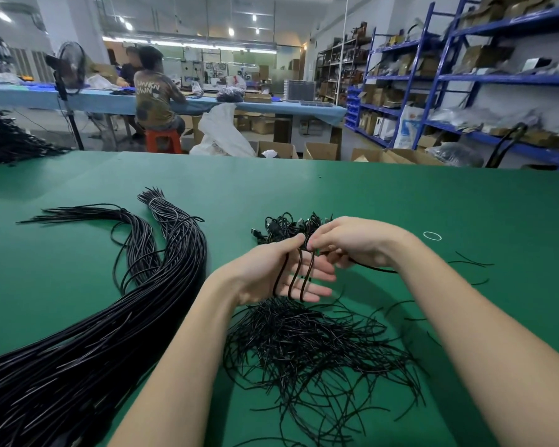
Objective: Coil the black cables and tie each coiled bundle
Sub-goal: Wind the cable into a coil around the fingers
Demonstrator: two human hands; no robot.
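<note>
My left hand [271,272] is held palm-up above the green table [384,201], with three loops of a black cable [296,279] wound across its straight fingers and the thumb pinning the loops on top. My right hand [352,241] pinches the same cable at the top of the loops; a loose cable end trails right from under it. A small pile of coiled cables with plugs [281,225] lies just behind both hands. A heap of loose thin black ties [310,343] lies under my forearms.
A long thick bundle of uncoiled black cables [117,321] runs along the left, with two tied bunches [162,217] fanning out at its far end. A white rubber band [432,235] lies at right. Another worker sits at a blue table behind; blue shelves stand at right.
</note>
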